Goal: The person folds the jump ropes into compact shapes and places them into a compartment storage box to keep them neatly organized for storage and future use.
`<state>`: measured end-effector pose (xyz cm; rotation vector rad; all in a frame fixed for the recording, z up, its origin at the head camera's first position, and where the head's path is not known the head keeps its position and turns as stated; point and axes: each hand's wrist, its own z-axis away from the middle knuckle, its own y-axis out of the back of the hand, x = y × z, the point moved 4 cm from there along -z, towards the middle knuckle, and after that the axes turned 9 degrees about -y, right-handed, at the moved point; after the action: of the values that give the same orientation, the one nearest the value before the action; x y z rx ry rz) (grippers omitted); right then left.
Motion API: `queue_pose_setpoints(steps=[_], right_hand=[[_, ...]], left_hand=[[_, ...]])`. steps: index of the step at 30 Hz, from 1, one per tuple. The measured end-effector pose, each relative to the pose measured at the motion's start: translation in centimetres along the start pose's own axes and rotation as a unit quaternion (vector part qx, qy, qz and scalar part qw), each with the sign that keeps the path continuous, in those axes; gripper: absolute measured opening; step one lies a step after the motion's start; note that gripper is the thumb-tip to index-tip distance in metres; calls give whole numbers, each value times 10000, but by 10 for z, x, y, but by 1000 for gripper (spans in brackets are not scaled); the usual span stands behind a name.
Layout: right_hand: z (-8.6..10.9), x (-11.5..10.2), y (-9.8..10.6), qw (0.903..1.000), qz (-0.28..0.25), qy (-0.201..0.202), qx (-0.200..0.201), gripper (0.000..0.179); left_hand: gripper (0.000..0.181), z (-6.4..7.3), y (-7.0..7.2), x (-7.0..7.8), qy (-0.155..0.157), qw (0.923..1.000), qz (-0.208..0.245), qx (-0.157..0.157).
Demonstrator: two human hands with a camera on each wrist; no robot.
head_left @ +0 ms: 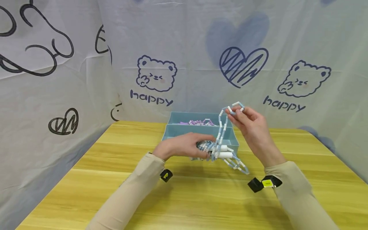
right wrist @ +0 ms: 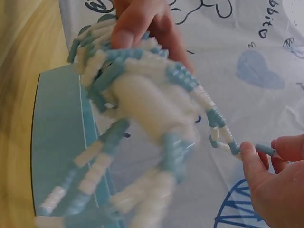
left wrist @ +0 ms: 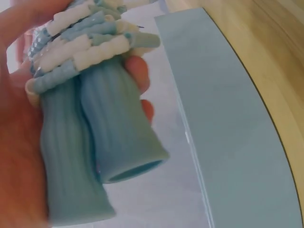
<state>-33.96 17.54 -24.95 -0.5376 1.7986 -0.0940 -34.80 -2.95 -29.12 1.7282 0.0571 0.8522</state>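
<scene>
A beaded jump rope (head_left: 220,134), blue and white, is bundled above the table in front of an open box. My left hand (head_left: 184,145) grips the coiled bundle from the left, fingers curled over it. Two ribbed handles stick out of the bundle; their blue-grey ends (left wrist: 66,156) show in the left wrist view and their white ends (head_left: 225,155) in the head view. With thumb and fingertips my right hand (head_left: 253,131) pinches a loop of the rope, drawn up and to the right. Another loose loop (head_left: 241,167) hangs below the handles.
Behind the hands stands the light-blue box (head_left: 199,130) with its lid raised. Purple and white beaded pieces (head_left: 198,122) lie toward its back. Beneath is a wooden table (head_left: 201,198), and a printed cloth (head_left: 189,41) hangs behind and at the left.
</scene>
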Motion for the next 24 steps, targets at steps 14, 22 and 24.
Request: queue_pose_setpoints(steps=[14,22,24], right_hand=[[-7,13,17,9917,1106,-598,250,41],[-14,26,41,9709,2098,-1118,280,44],[-16,29,47,9650,2312,-1207,282,42]], left_hand=[[68,0,3,13,-681,9974,-234,-8],[53,1,6,12,-738,9957,394,389],[53,1,8,11,-698,9945,578,523]])
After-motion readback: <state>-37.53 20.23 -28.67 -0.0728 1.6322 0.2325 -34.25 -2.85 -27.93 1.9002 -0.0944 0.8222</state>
